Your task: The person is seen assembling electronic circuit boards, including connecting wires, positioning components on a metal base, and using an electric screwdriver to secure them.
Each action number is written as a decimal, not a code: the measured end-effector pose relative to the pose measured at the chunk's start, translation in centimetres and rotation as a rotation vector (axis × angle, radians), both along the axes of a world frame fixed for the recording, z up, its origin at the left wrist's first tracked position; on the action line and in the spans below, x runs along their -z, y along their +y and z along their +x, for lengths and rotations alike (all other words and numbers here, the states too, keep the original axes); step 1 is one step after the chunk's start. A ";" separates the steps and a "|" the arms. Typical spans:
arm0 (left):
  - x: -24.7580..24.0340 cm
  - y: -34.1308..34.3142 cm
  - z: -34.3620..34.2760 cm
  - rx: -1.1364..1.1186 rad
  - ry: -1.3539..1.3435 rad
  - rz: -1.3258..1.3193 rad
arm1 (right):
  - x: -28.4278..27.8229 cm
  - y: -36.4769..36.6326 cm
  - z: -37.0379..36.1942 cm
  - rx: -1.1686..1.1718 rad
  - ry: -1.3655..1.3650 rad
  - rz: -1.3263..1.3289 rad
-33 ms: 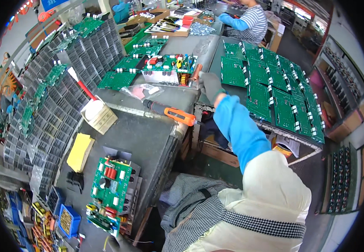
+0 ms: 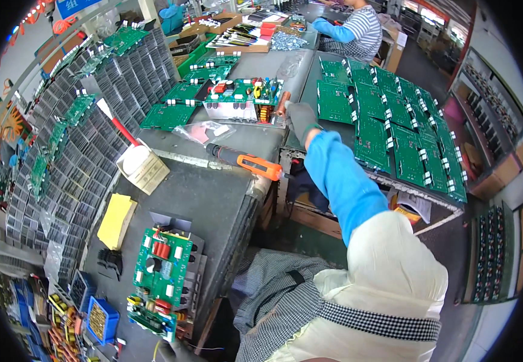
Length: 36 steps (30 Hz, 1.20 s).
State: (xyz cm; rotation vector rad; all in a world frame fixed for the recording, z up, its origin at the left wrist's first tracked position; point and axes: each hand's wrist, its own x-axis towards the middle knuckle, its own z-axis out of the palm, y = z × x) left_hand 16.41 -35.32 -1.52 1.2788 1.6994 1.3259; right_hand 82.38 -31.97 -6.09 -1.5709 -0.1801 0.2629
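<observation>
Green circuit board (image 2: pixel 162 274) sits beside the left hand (image 2: pixel 180 351), perhaps for steadying, and copper-coloured cylinder (image 2: pixel 284 102) beside the right hand (image 2: pixel 303 120), whether either grasps anything unclear.

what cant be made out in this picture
All in the head view:
Left hand: mostly cut off by the lower edge; its grip can't be told.
Right hand: its own back hides the palm, so any grip is unclear.
Near circuit board: its own top hides the underside.
Brass-coloured parts in the blue bin: too small to identify.
Co-worker: head cut off by the upper edge.
</observation>
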 end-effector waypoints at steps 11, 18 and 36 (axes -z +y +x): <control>4.6 2.0 -4.0 0.069 -0.004 -0.003 | 4.0 5.2 8.4 -0.021 -0.089 -0.503; 5.6 2.7 -3.1 0.119 0.000 -0.013 | 5.1 4.3 6.5 0.253 0.029 -0.196; 4.4 4.6 2.4 0.024 0.042 -0.025 | 1.0 9.9 13.8 0.696 0.155 -0.273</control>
